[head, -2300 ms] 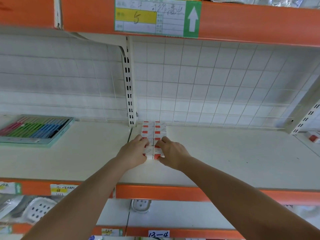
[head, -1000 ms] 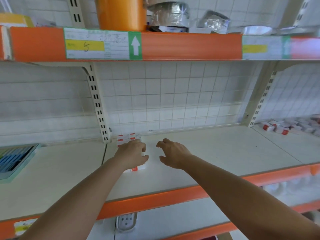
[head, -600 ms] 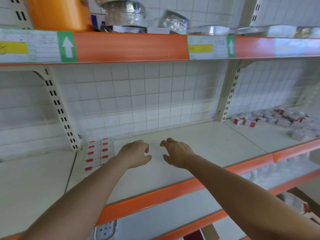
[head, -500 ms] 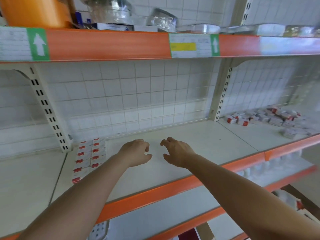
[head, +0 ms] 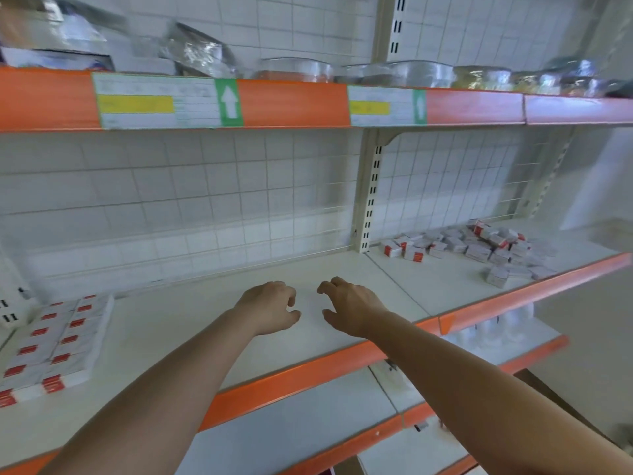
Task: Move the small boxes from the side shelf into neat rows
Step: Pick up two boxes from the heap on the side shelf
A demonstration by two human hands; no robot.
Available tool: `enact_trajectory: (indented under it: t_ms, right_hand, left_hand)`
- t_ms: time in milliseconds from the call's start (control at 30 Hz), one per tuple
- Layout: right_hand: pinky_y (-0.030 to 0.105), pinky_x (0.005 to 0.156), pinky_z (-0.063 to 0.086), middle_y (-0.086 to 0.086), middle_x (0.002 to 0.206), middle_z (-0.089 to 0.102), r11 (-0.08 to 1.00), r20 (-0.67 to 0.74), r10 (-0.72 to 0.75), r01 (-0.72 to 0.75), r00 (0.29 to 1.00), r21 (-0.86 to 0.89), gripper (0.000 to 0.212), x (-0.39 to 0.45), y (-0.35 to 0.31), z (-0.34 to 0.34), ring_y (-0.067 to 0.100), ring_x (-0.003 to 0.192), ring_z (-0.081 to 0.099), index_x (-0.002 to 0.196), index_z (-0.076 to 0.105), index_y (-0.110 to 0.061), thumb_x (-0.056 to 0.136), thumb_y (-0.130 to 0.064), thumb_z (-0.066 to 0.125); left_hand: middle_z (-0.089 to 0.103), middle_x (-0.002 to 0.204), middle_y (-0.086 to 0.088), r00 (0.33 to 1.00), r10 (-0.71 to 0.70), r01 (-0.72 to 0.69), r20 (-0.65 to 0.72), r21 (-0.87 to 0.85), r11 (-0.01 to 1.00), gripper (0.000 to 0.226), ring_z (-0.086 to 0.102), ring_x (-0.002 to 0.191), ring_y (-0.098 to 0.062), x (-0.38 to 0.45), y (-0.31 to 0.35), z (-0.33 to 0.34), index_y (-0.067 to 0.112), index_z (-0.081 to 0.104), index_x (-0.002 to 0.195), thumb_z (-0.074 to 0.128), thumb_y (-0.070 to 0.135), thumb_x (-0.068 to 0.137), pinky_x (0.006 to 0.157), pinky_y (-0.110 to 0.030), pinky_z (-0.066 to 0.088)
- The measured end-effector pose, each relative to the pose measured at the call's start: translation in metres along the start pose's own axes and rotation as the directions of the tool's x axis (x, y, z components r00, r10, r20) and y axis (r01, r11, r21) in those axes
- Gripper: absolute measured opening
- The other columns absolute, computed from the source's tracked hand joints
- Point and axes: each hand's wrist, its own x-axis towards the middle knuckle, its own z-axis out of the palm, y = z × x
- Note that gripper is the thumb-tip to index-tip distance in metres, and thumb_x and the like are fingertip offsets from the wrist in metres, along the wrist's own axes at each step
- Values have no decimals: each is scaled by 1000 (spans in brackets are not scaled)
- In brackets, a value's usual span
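A: How much is sorted?
B: At far left, two neat rows of small boxes (head: 51, 344) lie flat on the shelf (head: 191, 323). Most remain: a loose pile of boxes (head: 479, 246) sits on the side shelf (head: 445, 286), far right.
A: And the hands?
B: Left hand (head: 270, 311) and right hand (head: 349, 308) hover mid-shelf, palms down, fingers loosely curled, holding nothing.

A white shelf (head: 191, 323) with an orange front edge carried the goods. At its left end small white boxes with red labels lay in two neat rows (head: 54, 344), touching side by side. Past the slotted upright, on the adjoining side shelf (head: 445, 282), a loose heap of the same boxes (head: 479, 246) lay scattered, some tilted, some stacked on others
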Motion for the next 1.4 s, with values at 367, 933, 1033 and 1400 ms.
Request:
enact_trajectory:
  t_ms: [367, 933, 1033, 1400]
  right_hand:
    - [33, 77, 43, 4, 131, 48, 998, 7, 62, -62, 998, -19, 48, -33, 116, -4, 29, 108, 57, 141, 38, -20, 96, -31, 49]
    - [35, 78, 46, 4, 132, 48, 966, 11, 257, -256, 966, -37, 49, -22, 226, -10, 29, 108, 58, 142, 37, -20, 95, -32, 49]
    - [34, 79, 45, 4, 131, 49, 955, -15, 295, -295, 955, -35, 50, -14, 244, -15, 29, 108, 58, 142, 37, -21, 95, -32, 49]
    - [36, 80, 45, 4, 135, 47, 913, 0, 406, -406, 914, -22, 50, 6, 294, -17, 31, 114, 56, 143, 36, -20, 95, -30, 49]
  left_hand:
    - [55, 115, 2, 998, 64, -64, 16, -12, 998, 34, 55, 103, -19, 59, 103, 21, 19, 58, 114, 53, 43, 91, 78, -30, 43]
    - [55, 120, 1, 972, 230, -232, 51, 27, 972, 35, 54, 107, -19, 166, 179, 21, 20, 57, 117, 51, 42, 91, 80, -30, 43]
    - [55, 122, 1, 963, 264, -266, 53, 36, 963, 36, 54, 108, -20, 191, 189, 19, 21, 57, 117, 52, 44, 90, 83, -31, 45]
    - [54, 128, 2, 939, 332, -338, 91, 47, 940, 38, 53, 113, -19, 252, 213, 27, 22, 55, 122, 53, 44, 91, 88, -33, 46]
